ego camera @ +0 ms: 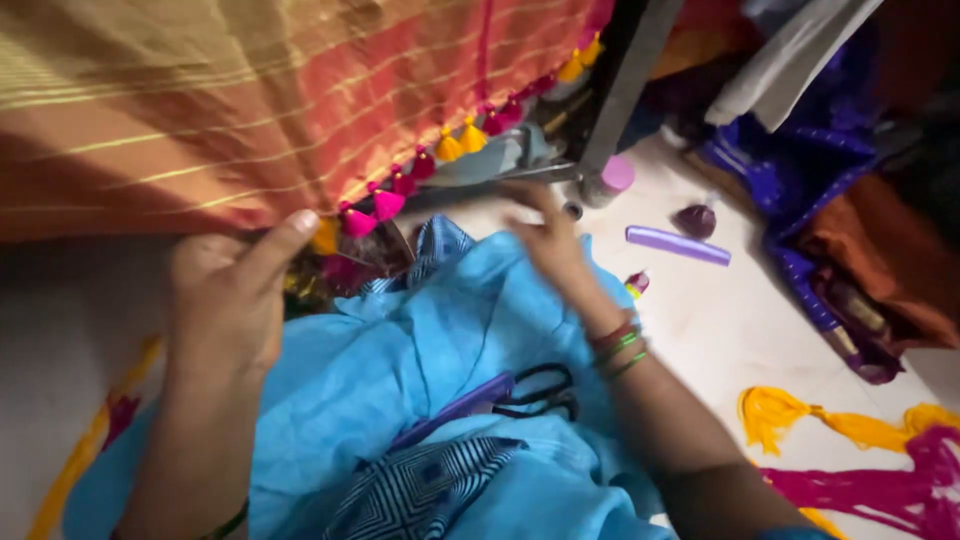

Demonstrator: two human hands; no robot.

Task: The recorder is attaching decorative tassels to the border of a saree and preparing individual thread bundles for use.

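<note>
The tasselled sari edge (420, 165) ran diagonally up and rightward from the left hand (225, 290), which pinched it beside a pink tassel (357, 221); the right hand (550, 240), blurred, grip unclear, hovered farther along.

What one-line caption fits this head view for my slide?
Left hand pinches the tasselled edge of an orange striped cloth; blurred right hand reaches toward it over blue fabric with scissors.

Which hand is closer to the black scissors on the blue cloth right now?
Right. The right hand reaches forward, its wrist just above the scissors; the left hand grips the tasselled fabric edge farther off.
</note>
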